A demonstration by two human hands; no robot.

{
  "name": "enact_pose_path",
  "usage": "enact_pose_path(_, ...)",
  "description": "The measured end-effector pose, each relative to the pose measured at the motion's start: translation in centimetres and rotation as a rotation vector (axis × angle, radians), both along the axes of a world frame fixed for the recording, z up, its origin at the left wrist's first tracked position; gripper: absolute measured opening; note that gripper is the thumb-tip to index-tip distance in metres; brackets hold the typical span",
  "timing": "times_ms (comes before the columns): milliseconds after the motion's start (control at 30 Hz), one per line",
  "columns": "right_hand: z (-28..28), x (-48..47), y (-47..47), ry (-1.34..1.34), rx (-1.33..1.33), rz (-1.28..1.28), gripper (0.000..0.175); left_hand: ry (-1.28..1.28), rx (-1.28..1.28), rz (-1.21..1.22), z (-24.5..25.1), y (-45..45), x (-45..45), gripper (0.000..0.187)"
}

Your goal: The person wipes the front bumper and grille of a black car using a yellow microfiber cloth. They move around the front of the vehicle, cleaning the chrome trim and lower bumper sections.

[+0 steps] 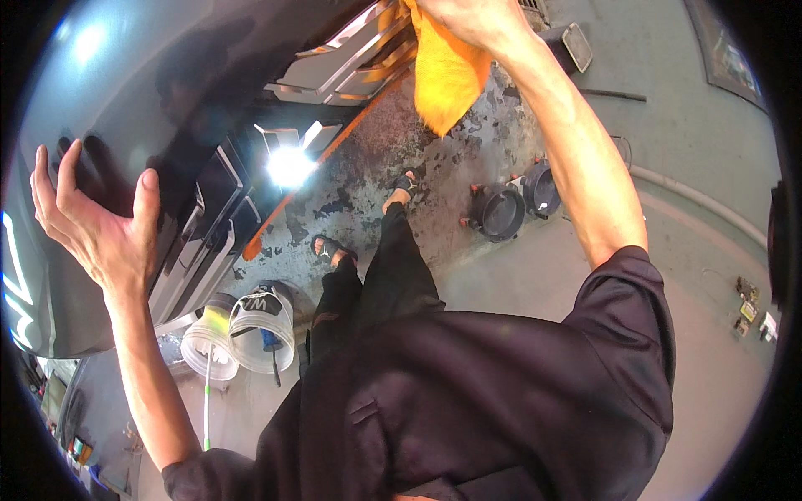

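Note:
My right hand (473, 19) is at the top edge of the view, partly cut off, gripping an orange microfibre cloth (448, 75) that hangs down beside the car's chrome-edged grille (326, 72). My left hand (103, 235) has its fingers spread and holds nothing. It is over the glossy dark hood (125, 94) of the car; whether the palm touches the paint I cannot tell. Finger reflections show in the paint beside it. A bright light glares at the emblem area in the middle of the grille.
Two clear plastic buckets (262, 335) stand near my feet, one with a blue-headed brush (270, 341), the other with a thin pole (207, 401). Two black round caster bases (501, 213) sit on the worn floor (376, 156). A dark bin (573, 47) and pale hose (695, 197) lie rightward.

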State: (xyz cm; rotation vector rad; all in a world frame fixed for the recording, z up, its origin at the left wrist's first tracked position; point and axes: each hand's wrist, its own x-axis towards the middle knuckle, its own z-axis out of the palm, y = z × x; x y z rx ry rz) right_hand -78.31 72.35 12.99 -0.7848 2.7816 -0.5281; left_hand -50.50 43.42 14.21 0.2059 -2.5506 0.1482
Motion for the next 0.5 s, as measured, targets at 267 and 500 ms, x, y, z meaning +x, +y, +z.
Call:
enact_pose_path(267, 0.2, -2.3, 4.9, -0.216, -0.197, -0.368, 0.038, -0.043, -0.035, 0.014, 0.0, -0.2, 0.3, 0.083)
enact_pose_path(500, -1.1, 3.1, 7.1, 0.0, -0.762, -0.211, 0.021, -0.041, -0.029, 0.033, -0.2, -0.2, 0.1, 0.082)
